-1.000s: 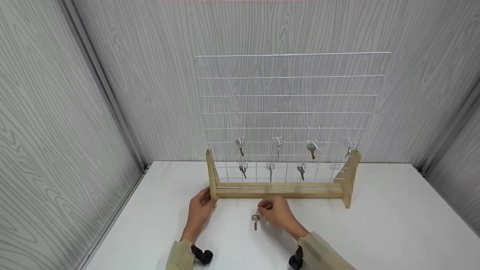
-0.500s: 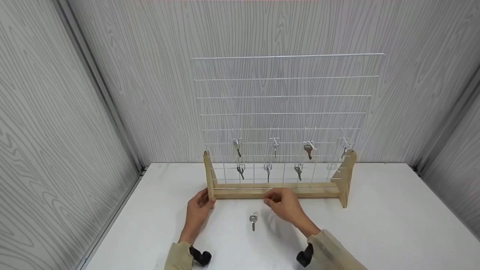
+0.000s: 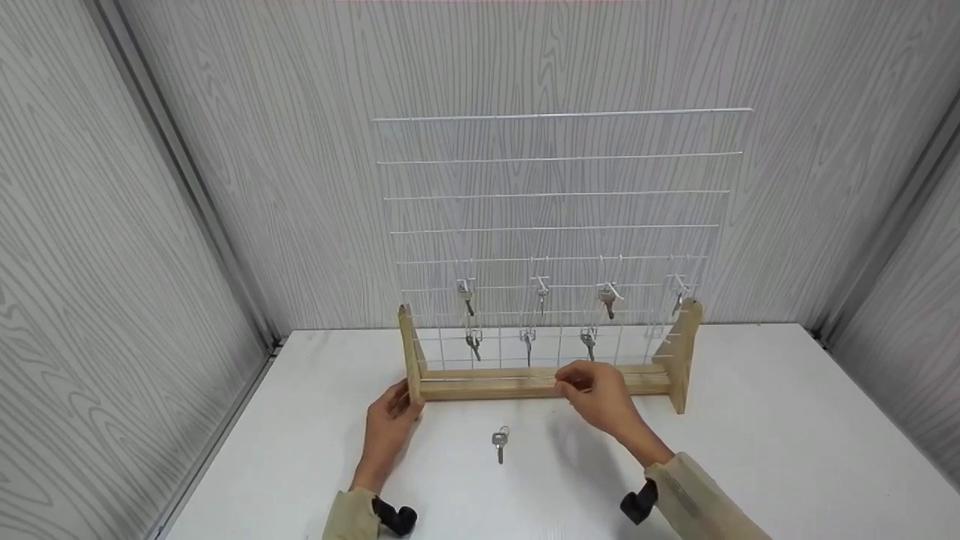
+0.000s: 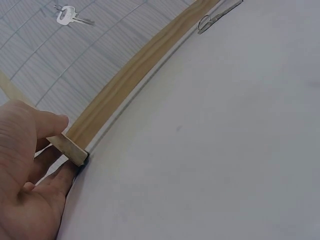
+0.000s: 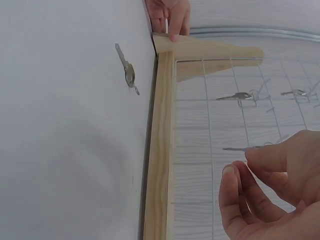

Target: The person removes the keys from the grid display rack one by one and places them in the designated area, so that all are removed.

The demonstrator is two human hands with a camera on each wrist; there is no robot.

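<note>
A white wire grid rack stands in a wooden frame. My left hand (image 3: 390,427) holds the lower end of its left wooden upright (image 3: 410,360); the left wrist view shows the thumb (image 4: 55,125) over the wood and fingers beneath. A silver key (image 3: 500,444) with a small ring lies on the white table in front of the rack. My right hand (image 3: 600,397) hovers before the wooden crossbar (image 3: 480,387), right of that key. In the right wrist view its fingers (image 5: 230,195) are loosely bent, the thumb apart from them, with nothing between.
Several keys hang from white hooks in two rows, among them an upper-row key (image 3: 607,298) and a lower-row key (image 3: 473,343). The lower row's rightmost hook (image 3: 655,332) bears no key. Behind the rack rises a wood-patterned wall (image 3: 322,187).
My right hand has let go of the key's ring and moved up and to the right, leaving the key on the table. The left hand keeps its hold on the upright.
</note>
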